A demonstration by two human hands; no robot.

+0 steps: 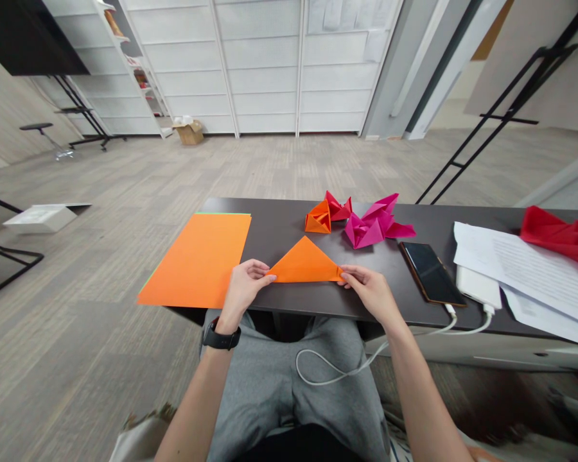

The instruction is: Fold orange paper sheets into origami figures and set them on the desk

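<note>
An orange paper folded into a triangle (306,262) lies flat on the dark table (279,221), its long edge toward me. My left hand (245,289) pinches the triangle's left corner with curled fingers. My right hand (370,290) pinches the right corner the same way. A black watch sits on my left wrist.
A stack of orange sheets (200,260) overhangs the table's left end. Folded orange (318,218), red (340,206) and pink (373,224) paper figures sit behind the triangle. To the right lie a black phone (429,273), a white power bank (479,287) with cable, printed papers (525,269) and red cloth (561,234).
</note>
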